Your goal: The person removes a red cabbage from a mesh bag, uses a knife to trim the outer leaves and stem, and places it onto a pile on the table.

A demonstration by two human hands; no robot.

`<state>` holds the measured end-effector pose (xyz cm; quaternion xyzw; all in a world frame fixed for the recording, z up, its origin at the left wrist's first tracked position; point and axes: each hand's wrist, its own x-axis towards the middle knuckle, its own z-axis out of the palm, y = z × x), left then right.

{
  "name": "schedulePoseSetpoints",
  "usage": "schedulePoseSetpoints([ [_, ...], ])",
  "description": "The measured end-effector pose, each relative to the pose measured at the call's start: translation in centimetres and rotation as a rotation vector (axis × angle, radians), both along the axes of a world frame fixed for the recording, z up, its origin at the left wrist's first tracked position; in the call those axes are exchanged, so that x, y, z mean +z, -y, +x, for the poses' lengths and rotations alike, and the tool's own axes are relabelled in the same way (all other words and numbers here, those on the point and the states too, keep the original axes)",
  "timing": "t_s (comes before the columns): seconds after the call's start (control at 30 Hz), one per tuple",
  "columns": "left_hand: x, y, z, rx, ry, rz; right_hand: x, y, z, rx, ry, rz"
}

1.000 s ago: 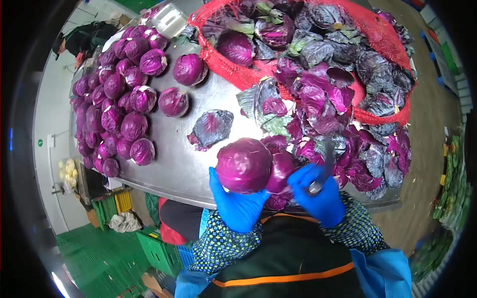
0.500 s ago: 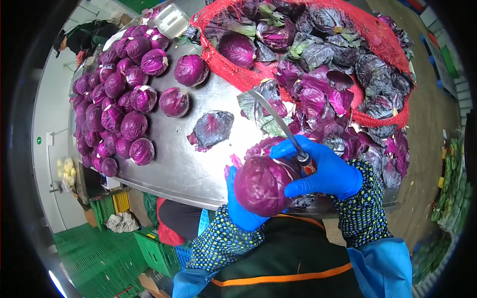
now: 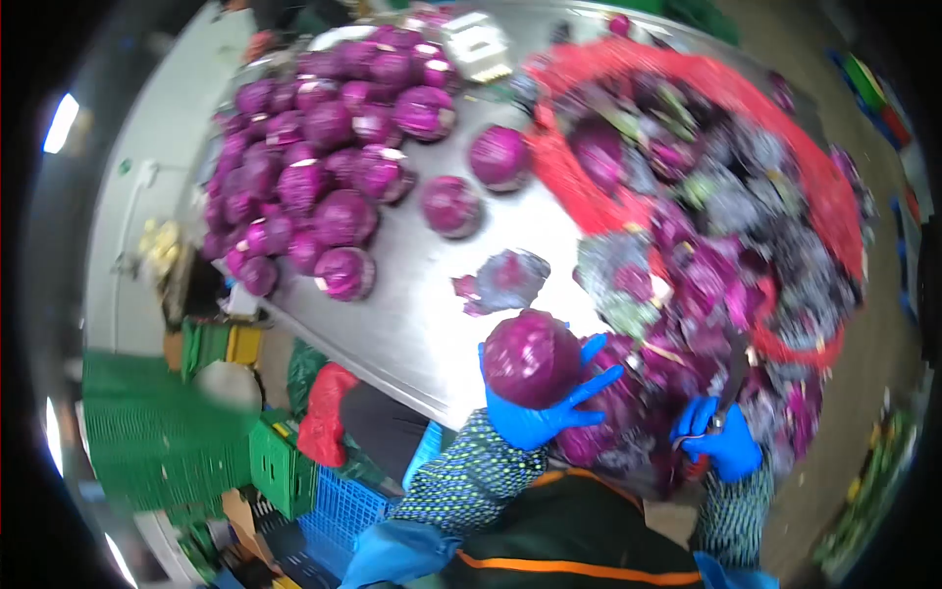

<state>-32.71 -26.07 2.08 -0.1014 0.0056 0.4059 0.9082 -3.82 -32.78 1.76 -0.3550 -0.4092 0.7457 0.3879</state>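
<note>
The steel bench (image 3: 422, 324) carries a red net sack (image 3: 589, 201) of loose leaves on the right and a pile of cabbages (image 3: 324, 167) at far left. Over its near edge, one red cabbage (image 3: 530, 355) sits cupped from below in the left hand (image 3: 538, 417), grip clenched around it. The right hand (image 3: 724, 450), apart to its right, has its grip closed on a blurred knife (image 3: 735, 378), blade pointing away from the body.

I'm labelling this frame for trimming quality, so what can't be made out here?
Head view, all motion-blurred.
1. The knife in the right hand: the blade is smeared into the leaf pile behind it.
2. The cabbage: its underside is covered by the left hand.
3. The red net sack: its contents are blurred and indistinct.
</note>
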Motion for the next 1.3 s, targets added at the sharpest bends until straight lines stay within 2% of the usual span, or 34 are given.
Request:
schedulePoseSetpoints([
  [0.07,-1.0,-2.1,-2.6,0.308,-1.264,0.642,-2.0,1.5,-0.5,-0.441,0.988,0.345],
  [0.1,-4.2,-4.8,-5.4,0.243,-1.609,0.645,-1.9,2.1,-0.4,-0.615,0.786,0.122],
  [0.13,-5.4,-6.8,-7.7,0.429,-1.222,0.418,-0.8,1.9,0.1,-0.76,0.57,-0.104],
  [0.17,-5.4,-8.9,-10.9,0.461,-0.89,0.121,1.5,1.0,0.2,-0.791,0.554,-0.19],
  [0.2,-8.2,-11.2,-15.0,0.514,-1.175,0.263,3.7,0.5,-0.2,-0.826,0.537,-0.282],
  [0.23,-7.4,-13.4,-18.0,0.584,-1.224,0.238,4.4,-0.1,-0.6,-0.854,0.556,-0.242],
  [0.27,-3.0,-15.4,-19.7,0.563,-0.784,-0.072,1.0,0.4,1.5,-0.851,0.556,-0.089],
  [0.3,-1.4,-17.5,-21.1,0.69,-0.828,-0.204,1.5,-0.4,0.9,-0.881,0.538,-0.21],
  [0.33,-0.3,-19.5,-23.0,0.765,-0.802,-0.197,2.3,-1.1,-0.1,-0.908,0.517,-0.331],
  [0.37,1.5,-20.9,-24.0,0.885,-0.843,-0.069,2.4,-1.5,-0.7,-0.914,0.489,-0.354],
  [0.4,0.1,-23.8,-27.2,0.987,-0.874,0.083,3.8,-2.5,-2.2,-0.915,0.464,-0.379],
  [0.43,3.5,-24.9,-27.5,1.082,-0.722,-0.021,3.6,-3.0,-2.4,-0.887,0.51,-0.372],
  [0.47,3.9,-27.1,-29.3,1.197,-0.627,-0.067,3.2,-3.1,-2.5,-0.861,0.556,-0.369],
  [0.53,5.6,-29.5,-30.5,1.392,-0.524,0.098,1.4,-3.6,-1.8,-0.847,0.565,-0.349],
  [0.57,6.3,-30.7,-30.7,1.427,-0.667,0.243,-0.3,-3.7,-0.7,-0.785,0.532,-0.317],
  [0.6,2.7,-34.4,-35.7,1.081,-0.436,0.978,-1.7,-2.1,0.2,-0.751,0.515,-0.308],
  [0.63,4.3,-34.7,-32.8,0.955,-0.499,1.054,-1.3,-1.5,0.0,-0.797,0.491,-0.351],
  [0.67,8.8,-33.2,-24.5,1.202,-0.838,0.303,-0.1,-2.2,-0.1,-0.85,0.473,-0.385],
  [0.7,9.4,-33.1,-20.3,1.08,-0.921,0.321,0.7,-2.7,0.2,-0.877,0.45,-0.378],
  [0.73,8.7,-33.1,-16.9,0.878,-0.961,0.429,1.4,-3.3,0.7,-0.895,0.425,-0.362],
  [0.8,7.9,-31.3,-7.9,0.427,-1.227,0.55,2.3,-5.5,2.2,-0.885,0.444,-0.326],
  [0.87,1.5,-31.7,-1.2,-0.111,-1.261,1.094,3.7,-8.8,3.5,-0.927,0.444,-0.287],
  [0.9,-1.2,-30.0,2.2,-0.151,-1.231,1.238,3.8,-10.4,4.4,-0.92,0.462,-0.227],
  [0.93,-1.0,-27.9,5.9,-0.213,-1.592,1.593,3.9,-12.0,5.4,-0.913,0.478,-0.161],
  [0.97,-1.0,-26.8,9.2,-0.318,-1.647,1.525,4.0,-13.6,6.7,-0.909,0.506,-0.12],
  [1.07,-3.7,-27.9,17.4,-0.081,-1.425,1.255,4.7,-19.4,10.3,-0.92,0.638,-0.061],
  [1.13,-3.3,-29.7,22.7,-0.011,-1.271,1.161,2.9,-24.2,13.5,-0.98,0.659,-0.061],
  [1.2,-4.5,-31.6,27.9,-0.044,-1.159,1.013,0.6,-28.4,16.8,-0.911,0.654,-0.107],
  [1.27,-6.9,-34.4,31.7,-0.198,-1.393,1.108,-0.6,-31.4,17.7,-0.752,0.687,-0.271],
  [1.3,-7.4,-34.1,33.2,-0.159,-1.532,1.055,-2.5,-32.1,18.2,-0.748,0.678,-0.226],
])
